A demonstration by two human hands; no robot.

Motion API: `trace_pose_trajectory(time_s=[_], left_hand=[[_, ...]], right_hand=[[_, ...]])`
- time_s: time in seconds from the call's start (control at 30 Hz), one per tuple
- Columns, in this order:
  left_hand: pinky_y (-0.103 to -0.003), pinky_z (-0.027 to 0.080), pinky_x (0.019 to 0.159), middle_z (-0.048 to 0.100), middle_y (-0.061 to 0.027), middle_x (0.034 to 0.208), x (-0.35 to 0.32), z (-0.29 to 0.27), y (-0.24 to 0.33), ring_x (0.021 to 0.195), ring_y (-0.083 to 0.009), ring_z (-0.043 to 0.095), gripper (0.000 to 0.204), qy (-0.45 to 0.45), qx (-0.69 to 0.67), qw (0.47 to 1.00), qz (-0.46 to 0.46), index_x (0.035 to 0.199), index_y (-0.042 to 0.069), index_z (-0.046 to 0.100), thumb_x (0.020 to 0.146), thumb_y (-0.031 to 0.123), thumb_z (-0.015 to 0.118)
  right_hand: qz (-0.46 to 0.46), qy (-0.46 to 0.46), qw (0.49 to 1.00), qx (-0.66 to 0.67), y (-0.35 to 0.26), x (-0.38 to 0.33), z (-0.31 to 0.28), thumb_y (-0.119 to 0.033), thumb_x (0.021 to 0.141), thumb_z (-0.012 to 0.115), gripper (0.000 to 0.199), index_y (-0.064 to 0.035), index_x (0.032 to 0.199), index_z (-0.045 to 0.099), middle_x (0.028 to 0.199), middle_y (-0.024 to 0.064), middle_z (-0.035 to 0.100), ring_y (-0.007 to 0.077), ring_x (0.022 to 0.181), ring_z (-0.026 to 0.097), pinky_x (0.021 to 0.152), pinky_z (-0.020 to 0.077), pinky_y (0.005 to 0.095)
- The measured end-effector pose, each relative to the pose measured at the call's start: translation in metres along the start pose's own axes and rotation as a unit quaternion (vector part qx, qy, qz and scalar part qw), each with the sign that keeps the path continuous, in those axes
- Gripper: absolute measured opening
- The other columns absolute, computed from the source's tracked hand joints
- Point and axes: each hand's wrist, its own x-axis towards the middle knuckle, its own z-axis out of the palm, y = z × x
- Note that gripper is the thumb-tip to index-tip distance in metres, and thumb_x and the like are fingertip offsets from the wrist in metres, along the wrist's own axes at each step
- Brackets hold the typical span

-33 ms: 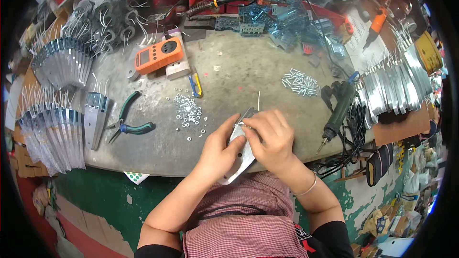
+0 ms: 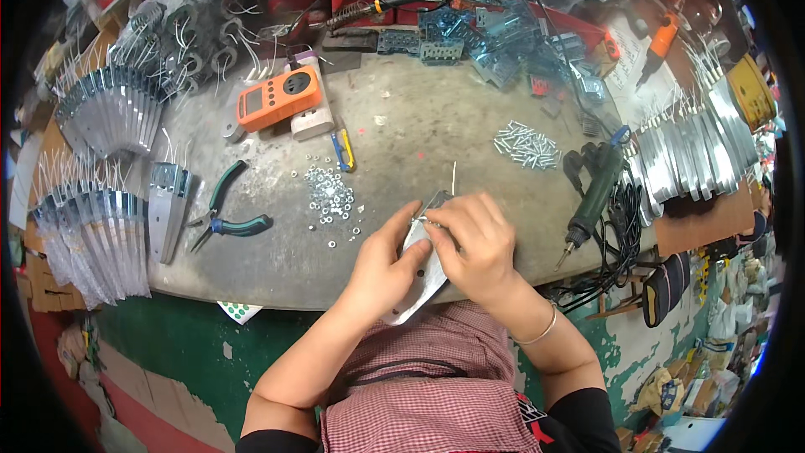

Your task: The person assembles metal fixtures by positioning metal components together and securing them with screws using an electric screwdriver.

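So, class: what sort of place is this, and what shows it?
Probably a small assembly workshop: a worn workbench with pliers, a pile of screws and rows of identical metal plates.

Workshop: pliers (image 2: 225, 216), screws (image 2: 527, 144), workbench (image 2: 436, 117)

Left hand (image 2: 387, 264) and right hand (image 2: 475, 243) grip metal plate (image 2: 417, 285) over grey workbench (image 2: 436, 122); nearby: washers (image 2: 329, 195), pliers (image 2: 225, 210), possibly screws (image 2: 527, 144).
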Motion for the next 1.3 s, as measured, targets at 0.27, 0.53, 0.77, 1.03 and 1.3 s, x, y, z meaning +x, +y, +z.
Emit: trace_pose_trajectory(time_s=[0.27,0.53,0.77,1.03,1.3], left_hand=[[-0.029,0.038,0.093,0.052,-0.0193,0.12,0.007,0.012,0.018,0.112,-0.0224,0.049,0.048,-0.032,-0.048,0.995,-0.087,0.128,-0.007,0.038,0.083,0.0,0.052],[-0.019,0.036,0.054,0.055,-0.001,0.078,0.001,-0.005,0.0,0.065,-0.0069,0.047,0.029,-0.052,-0.055,0.996,-0.043,0.105,-0.001,0.054,0.087,0.021,0.059],[-0.023,0.039,0.062,0.057,-0.0038,0.084,0.008,-0.009,0.006,0.072,-0.0111,0.05,0.039,-0.003,0.039,0.998,-0.052,0.11,-0.001,0.056,0.089,0.031,0.055],[-0.018,0.029,0.048,0.042,0.0074,0.063,0.011,0.031,0.038,0.055,-0.0024,0.037,0.019,0.107,-0.099,0.989,-0.013,0.081,0.008,0.053,0.089,0.024,0.053],[-0.02,0.041,0.07,0.059,-0.0017,0.085,0.0,0.011,0.022,0.08,-0.0069,0.052,0.025,0.108,-0.076,0.991,0.025,0.099,0.0,0.056,0.091,0.023,0.053]], right_hand=[[0.051,-0.131,0.988,-0.059,0.009,-0.012,-0.019,-0.007,0.069,0.059,0.022,-0.0055,0.091,0.062,0.081,0.0086,0.055,0.0259,0.072,0.057,0.06,0.0486,0.0354],[0.079,-0.125,0.988,0.051,0.002,-0.026,0.002,-0.009,0.074,0.054,0.033,-0.0051,0.107,0.055,0.093,0.0111,0.051,0.0285,0.076,0.058,0.064,0.0497,0.0361],[0.148,0.009,0.968,0.202,-0.006,-0.031,-0.044,-0.011,0.078,0.058,0.013,-0.0025,0.083,0.049,0.077,0.0118,0.053,0.0313,0.071,0.055,0.061,0.0445,0.0384],[0.335,0.029,0.917,0.214,0.002,-0.039,-0.089,-0.004,0.08,0.062,0.009,0.0002,0.088,0.061,0.08,0.0054,0.062,0.0104,0.073,0.06,0.064,0.0501,0.0255],[0.248,-0.008,0.946,0.209,-0.01,-0.03,-0.058,0.001,0.075,0.063,0.008,0.0004,0.082,0.058,0.074,0.0072,0.059,0.014,0.062,0.061,0.055,0.0496,0.0247]])
